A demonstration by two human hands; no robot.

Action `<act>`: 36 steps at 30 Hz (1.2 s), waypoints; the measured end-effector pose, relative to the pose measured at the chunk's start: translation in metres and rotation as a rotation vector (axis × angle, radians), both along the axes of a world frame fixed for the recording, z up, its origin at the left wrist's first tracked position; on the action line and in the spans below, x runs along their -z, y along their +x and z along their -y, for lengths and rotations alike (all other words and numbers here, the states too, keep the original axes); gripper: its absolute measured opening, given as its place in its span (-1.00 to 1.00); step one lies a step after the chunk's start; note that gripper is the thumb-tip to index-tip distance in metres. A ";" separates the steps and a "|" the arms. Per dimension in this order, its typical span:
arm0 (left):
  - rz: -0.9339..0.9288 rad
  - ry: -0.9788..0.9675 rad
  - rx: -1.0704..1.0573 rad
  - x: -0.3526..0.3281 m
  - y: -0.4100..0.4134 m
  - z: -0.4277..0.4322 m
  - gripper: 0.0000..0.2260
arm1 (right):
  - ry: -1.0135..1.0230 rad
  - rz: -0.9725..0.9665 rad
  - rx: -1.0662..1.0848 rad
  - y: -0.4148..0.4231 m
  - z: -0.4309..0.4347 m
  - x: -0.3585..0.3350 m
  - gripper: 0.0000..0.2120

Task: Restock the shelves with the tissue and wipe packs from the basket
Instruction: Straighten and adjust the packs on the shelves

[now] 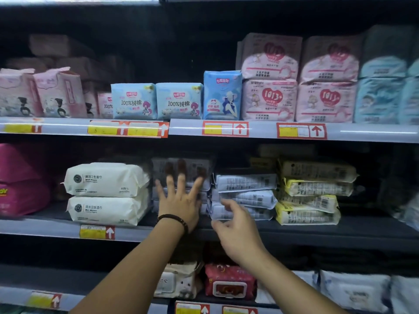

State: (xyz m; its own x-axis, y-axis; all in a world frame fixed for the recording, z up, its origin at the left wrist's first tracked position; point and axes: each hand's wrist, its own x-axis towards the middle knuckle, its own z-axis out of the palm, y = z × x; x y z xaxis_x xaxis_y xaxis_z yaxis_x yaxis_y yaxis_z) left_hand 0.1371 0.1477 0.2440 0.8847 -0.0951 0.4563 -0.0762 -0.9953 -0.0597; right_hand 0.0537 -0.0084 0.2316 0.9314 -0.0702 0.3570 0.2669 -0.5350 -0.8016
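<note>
Fingers [181, 181] of our left hand [179, 206] are spread wide and straight, their tips pressed flat against the front of a stack of grey wipe packs [192, 169] on the middle shelf [317, 232]; they close on nothing. A dark bead bracelet [174, 219] circles that wrist. Our right hand [238, 230] hangs just right of it, its fingers [226, 203] loosely curled and holding nothing. Their tips are close to the next stack of pale wipe packs [247, 182]; we cannot tell whether they touch it.

Left of our spread fingers lie two white wipe packs [104, 180], one on the other, just beside the grey stack. Further right of our right fingers sits a stack of yellow-edged packs [315, 189], touching the pale one.

Above our fingers the upper shelf [371, 132] carries blue packs [133, 102] and pink packs [269, 100]. Below our wrists a red pack [229, 282] stands on the lower shelf [13, 294].
</note>
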 end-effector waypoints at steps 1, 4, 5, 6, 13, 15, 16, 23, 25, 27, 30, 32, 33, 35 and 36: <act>0.051 -0.032 0.010 0.004 -0.008 0.003 -0.32 | -0.008 0.023 0.047 -0.003 0.011 0.002 -0.48; 0.256 -0.150 0.088 0.022 -0.038 0.021 -0.26 | 0.001 0.048 0.137 -0.012 0.042 0.008 -0.51; 0.299 -0.145 0.143 0.030 -0.047 0.030 -0.32 | 0.015 0.036 0.153 -0.013 0.051 0.009 -0.51; 0.292 -0.107 0.200 0.038 -0.058 0.040 -0.38 | 0.029 0.018 0.165 -0.015 0.058 0.011 -0.50; -0.087 0.064 0.200 0.063 -0.078 0.078 -0.22 | 0.087 -0.068 0.122 -0.012 0.069 0.012 -0.28; -0.121 0.076 0.164 0.063 -0.072 0.079 -0.19 | 0.176 -0.106 0.083 -0.005 0.069 0.011 -0.19; -0.130 0.083 0.150 0.061 -0.068 0.079 -0.18 | 0.219 -0.119 0.083 -0.002 0.069 0.009 -0.18; -0.098 0.096 0.051 0.051 -0.057 0.086 -0.19 | 0.316 -0.241 0.004 0.009 0.081 -0.004 -0.21; -0.072 0.081 0.041 0.051 -0.060 0.088 -0.20 | 0.323 -0.267 -0.002 0.008 0.086 -0.003 -0.20; -0.035 0.069 0.081 0.051 -0.062 0.092 -0.22 | 0.348 -0.233 0.029 0.006 0.088 -0.001 -0.23; 0.016 0.151 0.231 0.050 -0.060 0.099 -0.24 | 0.413 -0.166 0.093 0.001 0.088 0.009 -0.36; 0.028 0.214 0.291 0.049 -0.055 0.107 -0.23 | 0.447 -0.176 0.102 -0.002 0.086 0.014 -0.36; 0.024 0.236 0.298 0.049 -0.053 0.110 -0.22 | 0.469 -0.196 0.093 -0.001 0.086 0.016 -0.33; 0.013 0.265 0.291 0.049 -0.049 0.114 -0.20 | 0.552 -0.232 0.077 0.002 0.086 0.013 -0.30; 0.008 0.269 0.286 0.048 -0.047 0.115 -0.19 | 0.595 -0.248 0.076 0.004 0.086 0.010 -0.29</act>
State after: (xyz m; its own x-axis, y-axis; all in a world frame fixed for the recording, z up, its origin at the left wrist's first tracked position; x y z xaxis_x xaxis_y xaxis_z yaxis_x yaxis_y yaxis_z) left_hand 0.0896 0.0325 0.1955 0.8019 -0.4544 0.3880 -0.3466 -0.8827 -0.3173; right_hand 0.0574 -0.0947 0.2211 0.9659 -0.2586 0.0120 0.0149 0.0092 -0.9998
